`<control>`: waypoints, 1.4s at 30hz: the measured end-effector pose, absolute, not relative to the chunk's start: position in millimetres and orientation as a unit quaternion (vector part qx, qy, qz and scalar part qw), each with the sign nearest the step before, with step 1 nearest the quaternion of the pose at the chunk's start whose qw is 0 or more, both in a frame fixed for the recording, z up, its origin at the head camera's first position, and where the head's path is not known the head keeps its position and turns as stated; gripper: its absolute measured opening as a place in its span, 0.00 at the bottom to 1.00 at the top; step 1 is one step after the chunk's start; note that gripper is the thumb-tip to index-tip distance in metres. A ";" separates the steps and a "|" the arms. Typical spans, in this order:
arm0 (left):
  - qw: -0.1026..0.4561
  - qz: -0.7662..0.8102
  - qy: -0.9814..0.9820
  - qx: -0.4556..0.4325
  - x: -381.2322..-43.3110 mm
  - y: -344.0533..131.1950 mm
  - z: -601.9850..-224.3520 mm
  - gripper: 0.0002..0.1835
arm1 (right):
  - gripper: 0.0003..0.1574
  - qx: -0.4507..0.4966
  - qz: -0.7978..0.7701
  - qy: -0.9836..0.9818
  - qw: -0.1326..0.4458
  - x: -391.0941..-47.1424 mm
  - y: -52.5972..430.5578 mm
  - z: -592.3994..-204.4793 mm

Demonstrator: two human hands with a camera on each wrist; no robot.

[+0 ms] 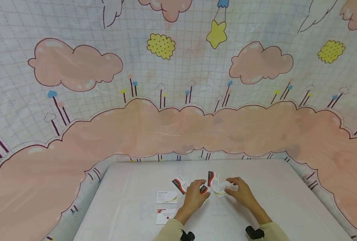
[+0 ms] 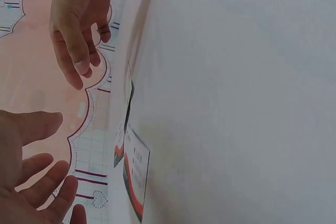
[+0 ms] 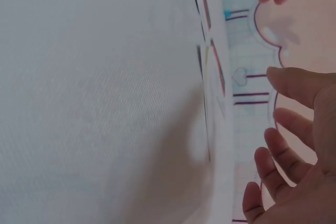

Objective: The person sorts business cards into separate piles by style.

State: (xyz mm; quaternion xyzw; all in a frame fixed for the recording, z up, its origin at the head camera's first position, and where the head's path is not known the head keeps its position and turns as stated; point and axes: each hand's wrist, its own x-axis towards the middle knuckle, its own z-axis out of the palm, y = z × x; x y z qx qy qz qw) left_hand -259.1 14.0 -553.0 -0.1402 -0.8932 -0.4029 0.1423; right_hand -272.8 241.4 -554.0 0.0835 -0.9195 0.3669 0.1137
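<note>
Several business cards lie in a loose cluster on the white table. A black, red and white card (image 1: 181,184) is beside my left hand (image 1: 195,195), and another such card (image 1: 213,179) stands lengthwise at the back. Between the left thumb and fingers a similar card (image 1: 204,189) shows, partly covered. My right hand (image 1: 241,191) is over the edge of a white card with a yellow-green curve (image 1: 220,189). In the left wrist view, the thumb and fingers of the left hand (image 2: 39,171) are spread, holding nothing. The right hand (image 3: 299,150) likewise has its fingers apart and holds nothing.
Left of the hands lie a white card with a yellow-green curve (image 1: 166,197) and, nearer, a white card with red marks (image 1: 164,217). The white table (image 1: 130,187) ends at a patterned cloth (image 1: 178,130) with clouds behind it.
</note>
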 end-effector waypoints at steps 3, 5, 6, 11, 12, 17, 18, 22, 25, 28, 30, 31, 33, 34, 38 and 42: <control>0.140 -0.392 -0.899 -0.135 -261.0 22.9 -555.3 0.26 | 0.28 0.083 0.360 -0.922 0.118 -274.4 244.3 -556.6; 0.138 -0.388 -0.901 -0.134 -262.2 27.5 -556.7 0.26 | 0.28 0.085 0.354 -0.924 0.118 -276.3 246.5 -558.6; 0.141 -0.385 -0.902 -0.135 -262.8 29.6 -557.5 0.26 | 0.28 0.087 0.352 -0.925 0.117 -277.2 247.6 -559.2; 0.157 -0.371 -0.905 -0.136 -265.0 38.1 -562.8 0.26 | 0.29 0.083 0.355 -0.927 0.085 -281.0 253.2 -561.4; 0.163 -0.365 -0.907 -0.135 -265.4 39.6 -564.1 0.26 | 0.29 0.081 0.353 -0.929 0.079 -281.6 254.0 -561.8; 0.163 -0.334 -0.920 -0.121 -266.8 46.3 -570.9 0.27 | 0.29 0.070 0.336 -0.937 0.067 -285.7 257.1 -566.7; 0.162 -0.327 -0.923 -0.119 -267.1 47.5 -572.3 0.27 | 0.28 0.065 0.334 -0.938 0.067 -286.2 257.1 -567.5; 0.152 -0.308 -0.933 -0.104 -268.5 51.8 -576.0 0.27 | 0.28 0.050 0.326 -0.942 0.062 -288.3 257.4 -570.4; 0.147 -0.295 -0.940 -0.089 -269.5 54.9 -577.1 0.27 | 0.27 0.044 0.321 -0.944 0.057 -289.9 257.6 -572.4; 0.137 -0.284 -0.946 -0.075 -269.9 57.9 -578.7 0.27 | 0.27 0.043 0.315 -0.946 0.054 -290.7 257.1 -572.9; 0.134 -0.281 -0.948 -0.069 -269.5 59.3 -578.8 0.27 | 0.27 0.046 0.313 -0.947 0.056 -290.8 256.6 -572.9; 0.135 -0.280 -0.948 -0.068 -269.6 59.8 -579.0 0.27 | 0.27 0.048 0.312 -0.947 0.057 -290.7 256.4 -572.8; 0.137 -0.283 -0.947 -0.068 -269.6 60.6 -579.4 0.26 | 0.26 0.049 0.312 -0.947 0.058 -290.4 256.1 -572.7; 0.139 -0.283 -0.946 -0.068 -269.6 60.8 -579.6 0.26 | 0.26 0.049 0.313 -0.947 0.059 -290.5 256.3 -573.5; 0.137 -0.283 -0.947 -0.069 -270.1 61.9 -580.3 0.25 | 0.26 0.045 0.314 -0.947 0.061 -290.5 256.1 -574.8; 0.132 -0.283 -0.948 -0.066 -270.2 63.0 -580.4 0.24 | 0.25 0.042 0.311 -0.948 0.062 -291.1 255.5 -576.2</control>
